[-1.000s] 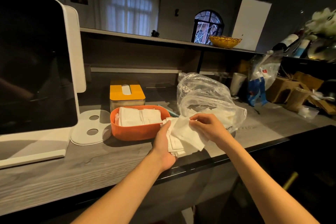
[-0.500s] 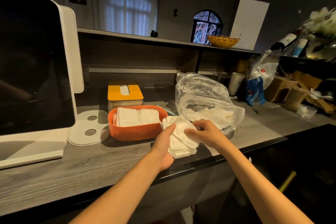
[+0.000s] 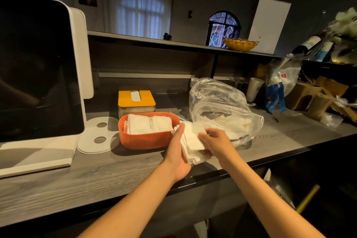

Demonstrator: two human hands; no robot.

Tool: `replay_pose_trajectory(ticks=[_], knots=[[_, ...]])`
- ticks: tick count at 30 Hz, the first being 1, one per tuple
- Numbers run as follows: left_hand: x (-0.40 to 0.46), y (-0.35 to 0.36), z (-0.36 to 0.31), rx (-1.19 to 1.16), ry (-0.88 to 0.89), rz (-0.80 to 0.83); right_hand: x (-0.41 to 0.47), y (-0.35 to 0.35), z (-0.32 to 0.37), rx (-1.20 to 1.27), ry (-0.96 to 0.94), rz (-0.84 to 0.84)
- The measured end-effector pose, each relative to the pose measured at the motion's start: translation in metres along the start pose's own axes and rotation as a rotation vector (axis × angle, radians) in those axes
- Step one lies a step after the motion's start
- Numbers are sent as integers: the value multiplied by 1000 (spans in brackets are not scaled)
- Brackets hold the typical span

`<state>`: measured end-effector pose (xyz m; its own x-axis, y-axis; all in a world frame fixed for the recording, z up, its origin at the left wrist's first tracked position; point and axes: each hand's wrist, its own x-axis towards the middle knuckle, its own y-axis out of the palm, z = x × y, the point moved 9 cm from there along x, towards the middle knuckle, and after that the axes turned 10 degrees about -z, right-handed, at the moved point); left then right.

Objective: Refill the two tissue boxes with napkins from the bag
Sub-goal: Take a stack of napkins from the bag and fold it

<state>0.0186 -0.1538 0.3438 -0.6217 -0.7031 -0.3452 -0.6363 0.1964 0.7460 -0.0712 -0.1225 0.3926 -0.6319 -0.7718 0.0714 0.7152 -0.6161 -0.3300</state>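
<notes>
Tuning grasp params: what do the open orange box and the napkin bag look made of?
Orange box: seemingly moulded plastic, matte, smooth rounded corners, uniform colour. Bag: thin clear plastic film, glossy; it crinkles and the napkins inside show through.

head cam: single view, worn at head height | faces forward and down across grey wood-grain counter [image 3: 58,183] toward shelf [image 3: 154,41] at 12 o'clock | close range: both forearms enter from 6 o'clock, hands at frame centre | wide-angle, edges bowed | white screen terminal [image 3: 38,75] at 9 o'clock | no second view, no overlap
</notes>
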Motion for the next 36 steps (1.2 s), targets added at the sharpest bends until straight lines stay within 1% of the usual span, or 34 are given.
replay_pose_trajectory(ticks=[2, 3, 5, 6, 7, 8, 10, 11, 12, 14, 16, 17, 19, 21, 23, 24, 25, 27, 31, 34, 36], knots=[[1, -7, -2, 86, 19, -81, -6, 8, -2, -66, -26, 48], [3, -13, -3, 125, 26, -128, -7, 7, 0, -100, -57, 40], [3, -23, -10, 204, 65, -171, -5, -6, 14, -205, -194, -85], [2, -25, -16, 273, 87, -163, -3, -13, 21, -217, -260, -142], [-1, -24, -21, 365, 99, -119, -1, -16, 24, -197, -275, -144], [-7, -20, -25, 459, 96, -49, 1, -12, 22, -134, -226, -78], [-21, -12, -31, 614, 72, 110, -2, 10, 10, 52, -47, 183], [-27, -11, -33, 674, 52, 171, -8, 21, 8, 143, 7, 296], [-32, -11, -35, 722, 21, 228, -13, 29, 7, 203, 19, 365], [-40, -17, -40, 803, -40, 311, -17, 37, 7, 236, -17, 371], [-43, -28, -48, 896, -41, 297, -17, 43, 6, 240, -54, 348], [-44, -34, -56, 925, -6, 254, -18, 47, 5, 273, -57, 339], [-44, -43, -72, 931, 114, 148, -18, 48, 1, 342, -73, 268], [-44, -54, -92, 985, 330, 7, -16, 48, -10, 363, -71, 190], [-46, -67, -111, 1125, 599, -152, -19, 55, -18, 320, -97, 197], [-49, -71, -114, 1173, 698, -195, -21, 60, -18, 259, -135, 213], [-51, -75, -113, 1198, 758, -216, -24, 65, -18, 190, -176, 226], [-55, -79, -107, 1200, 816, -221, -30, 73, -13, 105, -246, 238], [-60, -78, -105, 1154, 878, -202, -36, 79, 0, 88, -368, 240], [-62, -66, -103, 1270, 905, -123, -36, 79, 4, 13, -458, 239], [-60, -63, -101, 1360, 911, -90, -34, 81, 3, -96, -511, 246]])
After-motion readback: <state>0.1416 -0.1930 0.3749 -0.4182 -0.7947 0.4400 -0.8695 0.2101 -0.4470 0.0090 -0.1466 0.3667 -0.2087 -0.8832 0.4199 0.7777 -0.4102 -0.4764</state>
